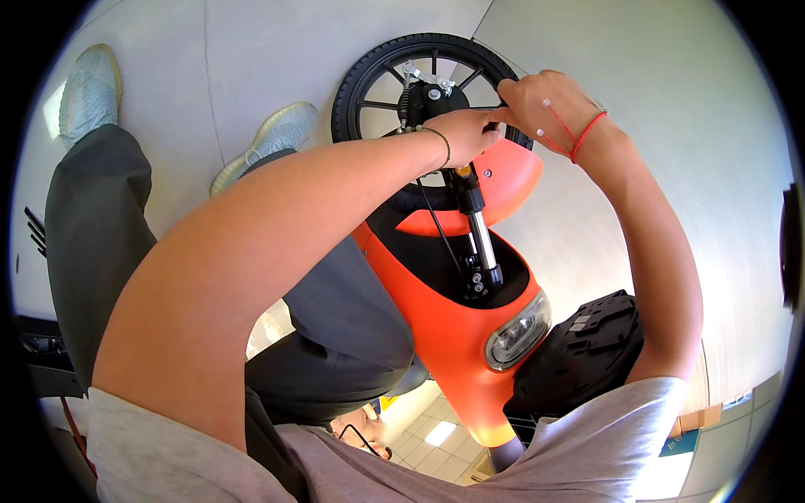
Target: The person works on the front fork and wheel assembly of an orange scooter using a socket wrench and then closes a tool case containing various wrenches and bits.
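One black spoked wheel sits at the upper middle of the view, beyond an orange body with a clear headlight. The left hand lies across the fork, just beside the orange fender, its fingers curled. The right hand is at the wheel's right edge, fingers bent toward the left's fingertips. What either grip holds, if anything, cannot be told, as the fingers hide it. A thin cable runs beside the fork. Near the headlight is a black panel; two pale shoes stand to the left.
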A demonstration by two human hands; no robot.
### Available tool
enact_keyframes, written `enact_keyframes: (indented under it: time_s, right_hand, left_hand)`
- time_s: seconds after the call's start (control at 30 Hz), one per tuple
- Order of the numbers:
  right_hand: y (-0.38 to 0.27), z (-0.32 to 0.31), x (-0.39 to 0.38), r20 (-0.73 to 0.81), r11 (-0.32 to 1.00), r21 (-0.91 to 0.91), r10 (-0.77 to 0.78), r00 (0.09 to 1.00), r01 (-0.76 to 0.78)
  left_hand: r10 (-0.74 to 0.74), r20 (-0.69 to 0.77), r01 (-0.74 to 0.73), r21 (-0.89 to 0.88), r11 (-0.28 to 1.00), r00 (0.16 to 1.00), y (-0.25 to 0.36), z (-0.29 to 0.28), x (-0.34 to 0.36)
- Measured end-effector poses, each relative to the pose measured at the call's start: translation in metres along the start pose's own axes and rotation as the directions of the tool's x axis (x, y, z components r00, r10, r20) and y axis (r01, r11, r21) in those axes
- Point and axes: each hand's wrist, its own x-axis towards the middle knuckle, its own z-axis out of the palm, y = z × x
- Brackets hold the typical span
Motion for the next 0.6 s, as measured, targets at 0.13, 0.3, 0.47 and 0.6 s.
enact_keyframes:
  time_s: [0.13,0.3,0.47,0.6]
  right_hand:
    - [-0.011,0.002,0.001,0.016,0.994,-0.097,0.047,0.999,-0.045]
    - [-0.001,0.017,-0.007,-0.185,0.999,-0.047,-0.01,0.983,0.001]
    - [-0.017,0.007,-0.006,-0.096,0.971,0.172,0.187,0.978,-0.168]
    - [-0.011,0.026,-0.003,-0.263,0.989,0.131,0.105,0.959,-0.072]
  left_hand:
    - [-0.084,-0.024,0.083,-0.06,0.995,0.996,0.012,-0.001,-0.01]
    - [-0.101,-0.061,0.103,0.042,0.994,0.993,0.015,-0.004,-0.01]
    - [-0.084,-0.025,0.086,0.068,0.994,0.996,0.003,-0.004,-0.006]
    - [-0.061,-0.081,0.069,0.101,0.993,0.995,0.0,0.002,-0.003]
